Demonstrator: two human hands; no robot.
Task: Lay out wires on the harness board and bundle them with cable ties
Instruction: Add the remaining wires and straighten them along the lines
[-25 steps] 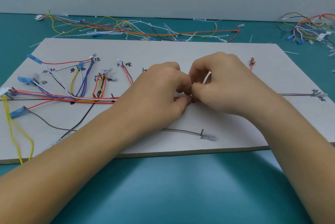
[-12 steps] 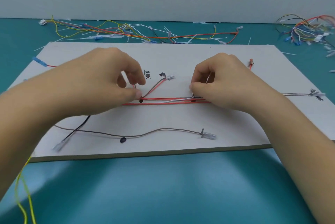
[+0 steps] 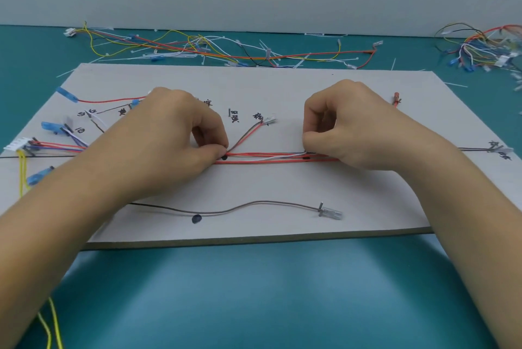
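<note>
Grip of left hand (image 3: pixel 175 137) pinching thin red-and-white wires (image 3: pixel 268 155), right hand (image 3: pixel 358 128) grip likewise; flat matte grey board (image 3: pixel 282 86)

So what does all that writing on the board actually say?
"白": handwritten on the board, left.
"黄": board, left.
"黄", under a sign that is probably "双": board, middle.
"棕": board, middle.
Marks at far left and far right: too blurred to read.

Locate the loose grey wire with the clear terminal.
In the head view, the grey wire lies centre, by the board's near edge, nearer than the red bundle.
</note>
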